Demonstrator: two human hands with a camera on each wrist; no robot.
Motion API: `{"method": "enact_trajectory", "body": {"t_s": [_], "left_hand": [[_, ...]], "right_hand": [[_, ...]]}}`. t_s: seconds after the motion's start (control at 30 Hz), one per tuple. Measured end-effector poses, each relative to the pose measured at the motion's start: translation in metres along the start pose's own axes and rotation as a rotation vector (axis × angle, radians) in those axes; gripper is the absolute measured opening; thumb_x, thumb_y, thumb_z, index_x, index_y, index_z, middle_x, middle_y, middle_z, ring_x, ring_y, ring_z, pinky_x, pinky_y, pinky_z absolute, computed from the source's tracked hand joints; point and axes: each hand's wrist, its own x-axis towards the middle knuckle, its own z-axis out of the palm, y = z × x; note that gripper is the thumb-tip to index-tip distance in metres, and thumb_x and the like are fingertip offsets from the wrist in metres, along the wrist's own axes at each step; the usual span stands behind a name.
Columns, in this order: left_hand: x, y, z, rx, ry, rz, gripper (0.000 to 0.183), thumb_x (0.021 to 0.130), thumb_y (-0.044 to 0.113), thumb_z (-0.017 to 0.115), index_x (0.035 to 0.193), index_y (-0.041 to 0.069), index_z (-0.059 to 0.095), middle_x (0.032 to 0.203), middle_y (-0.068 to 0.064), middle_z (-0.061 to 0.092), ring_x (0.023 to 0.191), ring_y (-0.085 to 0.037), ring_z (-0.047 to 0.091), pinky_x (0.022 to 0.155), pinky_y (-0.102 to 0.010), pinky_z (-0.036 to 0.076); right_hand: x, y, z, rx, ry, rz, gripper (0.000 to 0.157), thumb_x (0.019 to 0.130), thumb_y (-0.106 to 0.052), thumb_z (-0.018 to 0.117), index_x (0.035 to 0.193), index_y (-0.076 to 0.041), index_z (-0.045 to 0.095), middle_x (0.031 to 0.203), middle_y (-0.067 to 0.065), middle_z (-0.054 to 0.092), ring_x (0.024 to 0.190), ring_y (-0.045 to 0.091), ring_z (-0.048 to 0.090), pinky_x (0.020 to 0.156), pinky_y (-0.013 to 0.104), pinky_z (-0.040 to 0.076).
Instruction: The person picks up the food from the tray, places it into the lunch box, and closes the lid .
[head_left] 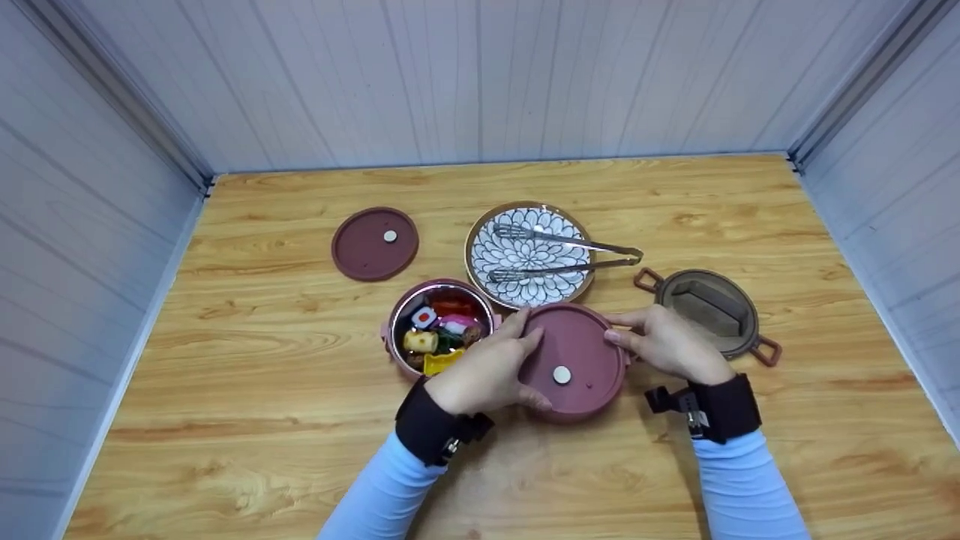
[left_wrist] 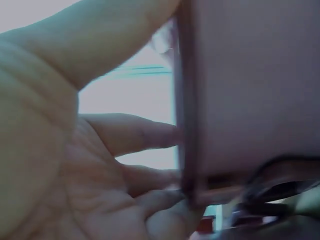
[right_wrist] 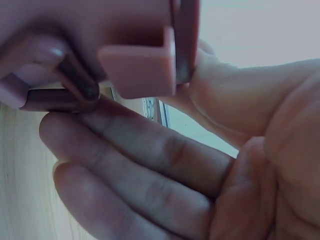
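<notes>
Both hands hold a round pink lunch box (head_left: 570,337) by its sides, its lid on top with a white button. My left hand (head_left: 491,367) grips the left side, thumb at the near edge and fingers over the far left rim. On the right edge lies the thumb of my right hand (head_left: 671,345); its other fingers reach beneath a pink side clip (right_wrist: 140,70) and a handle (right_wrist: 80,75) in the right wrist view. In the left wrist view, the box wall (left_wrist: 250,90) stands against the fingers. Just left sits an open pink lunch box (head_left: 442,283) filled with colourful toy food pieces.
A loose pink lid (head_left: 367,255) lies at the back left. Metal tongs (head_left: 577,241) rest on a patterned plate (head_left: 517,214) behind the held box. To the right is a brown round piece with two loop handles (head_left: 742,300). White panels (head_left: 525,82) enclose the table.
</notes>
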Motion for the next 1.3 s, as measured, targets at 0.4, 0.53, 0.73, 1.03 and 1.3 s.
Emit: {"method": "enact_trajectory", "body": {"t_s": [0.4, 0.53, 0.73, 1.03, 1.3], "left_hand": [[-0.044, -0.04, -0.068, -0.16, 0.495, 0.075, 0.041, 0.092, 0.022, 0.072, 0.129, 0.004, 0.066, 0.126, -0.01, 0.066, 0.107, -0.019, 0.065, 0.101, -0.035, 0.047], [-0.051, -0.072, -0.083, -0.241, 0.593, -0.075, 0.034, 0.093, 0.019, 0.071, 0.124, 0.005, 0.069, 0.117, -0.01, 0.07, 0.091, -0.018, 0.068, 0.088, -0.035, 0.054], [-0.047, -0.131, -0.109, -0.269, 0.542, -0.356, 0.033, 0.098, 0.022, 0.063, 0.127, 0.007, 0.066, 0.116, -0.012, 0.069, 0.093, -0.023, 0.064, 0.08, -0.038, 0.053], [-0.027, -0.203, -0.129, -0.252, 0.458, -0.612, 0.048, 0.103, 0.025, 0.051, 0.141, -0.004, 0.05, 0.125, -0.026, 0.06, 0.103, -0.033, 0.06, 0.081, -0.04, 0.049], [-0.012, -0.228, -0.124, -0.224, 0.401, -0.756, 0.057, 0.102, 0.025, 0.052, 0.145, -0.01, 0.04, 0.143, -0.03, 0.045, 0.132, -0.043, 0.042, 0.108, -0.05, 0.037]], "right_hand": [[0.0, 0.001, 0.001, -0.021, 0.033, -0.017, 0.035, 0.096, -0.026, 0.067, 0.127, -0.012, 0.068, 0.098, 0.004, 0.074, 0.071, 0.018, 0.065, 0.073, 0.035, 0.053], [0.0, 0.002, 0.002, -0.026, 0.03, -0.012, 0.034, 0.095, -0.026, 0.067, 0.127, -0.012, 0.069, 0.101, 0.004, 0.074, 0.073, 0.012, 0.064, 0.077, 0.038, 0.053], [0.0, 0.001, 0.001, -0.022, 0.029, -0.01, 0.035, 0.095, -0.027, 0.068, 0.126, -0.012, 0.069, 0.092, 0.0, 0.074, 0.07, 0.014, 0.064, 0.074, 0.036, 0.052], [-0.003, 0.001, -0.001, -0.087, 0.038, -0.013, 0.036, 0.096, -0.032, 0.066, 0.127, -0.014, 0.069, 0.086, -0.003, 0.072, 0.072, 0.014, 0.064, 0.075, 0.037, 0.052], [-0.006, -0.001, -0.004, -0.134, 0.023, -0.029, 0.041, 0.096, -0.037, 0.064, 0.13, -0.014, 0.067, 0.081, -0.007, 0.069, 0.067, 0.01, 0.06, 0.065, 0.032, 0.049]]}}
